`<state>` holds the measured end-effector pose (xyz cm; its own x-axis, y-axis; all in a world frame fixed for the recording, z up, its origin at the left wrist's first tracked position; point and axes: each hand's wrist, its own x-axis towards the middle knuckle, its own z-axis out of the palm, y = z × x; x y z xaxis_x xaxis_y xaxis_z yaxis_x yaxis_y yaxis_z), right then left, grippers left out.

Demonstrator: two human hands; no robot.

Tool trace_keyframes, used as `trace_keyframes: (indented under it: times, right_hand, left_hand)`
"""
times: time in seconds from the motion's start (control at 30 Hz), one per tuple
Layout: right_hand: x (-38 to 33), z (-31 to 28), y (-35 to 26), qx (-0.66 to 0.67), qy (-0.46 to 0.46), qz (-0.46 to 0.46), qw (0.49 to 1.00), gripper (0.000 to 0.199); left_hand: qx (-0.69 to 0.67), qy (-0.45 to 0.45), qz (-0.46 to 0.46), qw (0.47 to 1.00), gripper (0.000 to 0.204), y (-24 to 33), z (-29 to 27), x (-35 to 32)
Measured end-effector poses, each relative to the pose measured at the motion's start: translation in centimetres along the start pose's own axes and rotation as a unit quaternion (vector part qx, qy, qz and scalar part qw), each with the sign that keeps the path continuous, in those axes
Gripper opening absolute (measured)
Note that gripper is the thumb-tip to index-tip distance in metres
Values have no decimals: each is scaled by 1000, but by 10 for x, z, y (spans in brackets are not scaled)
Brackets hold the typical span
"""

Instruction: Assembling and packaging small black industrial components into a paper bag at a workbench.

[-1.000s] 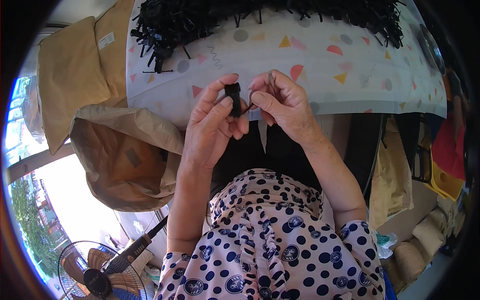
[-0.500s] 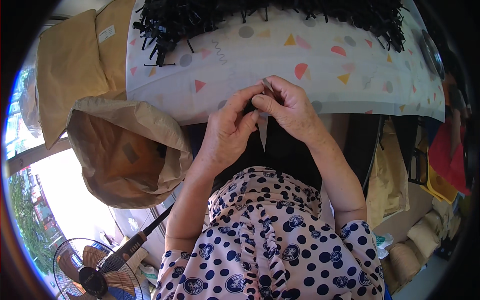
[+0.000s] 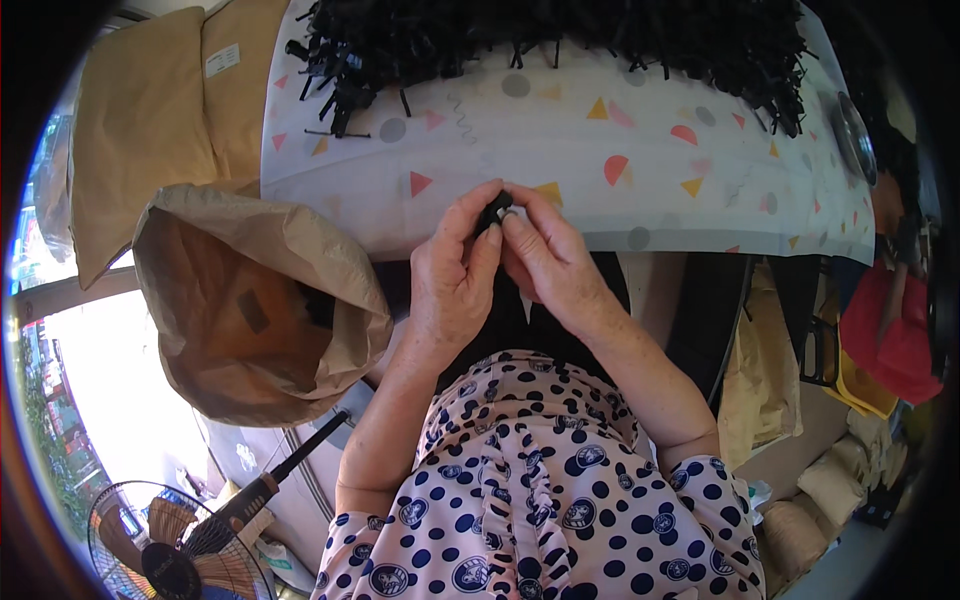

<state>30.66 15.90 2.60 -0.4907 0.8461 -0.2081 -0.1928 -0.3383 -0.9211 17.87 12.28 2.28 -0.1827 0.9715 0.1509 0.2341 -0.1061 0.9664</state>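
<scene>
Just over the near edge of the table, my two hands meet at the fingertips. Between the thumb and fingers of my left hand (image 3: 452, 275) is a small black part (image 3: 494, 211), its exact kind too small to tell. My right hand (image 3: 560, 262) has its thumb and forefinger closed on the same part from the right. A small pale grey glint shows by the right thumb; whether it belongs to the part or to a thin tool is hidden by the fingers. A large heap of thin black pieces (image 3: 570, 30) covers the far side of the table.
The table has a white cloth (image 3: 330, 190) with coloured shapes. An open brown paper sack (image 3: 270, 225) stands at its left, with brown packages (image 3: 145, 130) behind. A fan (image 3: 175, 560) is at lower left. A round dark dish (image 3: 857, 138) sits at the table's right edge.
My hands have shifted slightly left and turned, so the black part now shows between the fingertips. The thin grey strip that stuck up by my right fingers is out of sight.
</scene>
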Motion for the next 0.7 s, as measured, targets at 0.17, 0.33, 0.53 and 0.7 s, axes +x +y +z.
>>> trace_keyframes:
  times: [0.17, 0.33, 0.53, 0.7]
  right_hand:
    - [2, 1, 4, 26, -26, -4, 999, 33]
    - [8, -5, -4, 39, -66, 21, 997, 33]
    - [31, -19, 5, -117, -77, -96, 985, 32]
    - [69, -68, -80, -392, 126, -271, 870, 45]
  left_hand:
    - [6, 12, -9, 1000, 31, -2, 0, -5]
    - [118, 31, 79, 989, 32, 9, 5, 4]
    - [173, 14, 49, 984, 32, 18, -4, 12]
    - [244, 163, 55, 954, 26, 23, -73, -19]
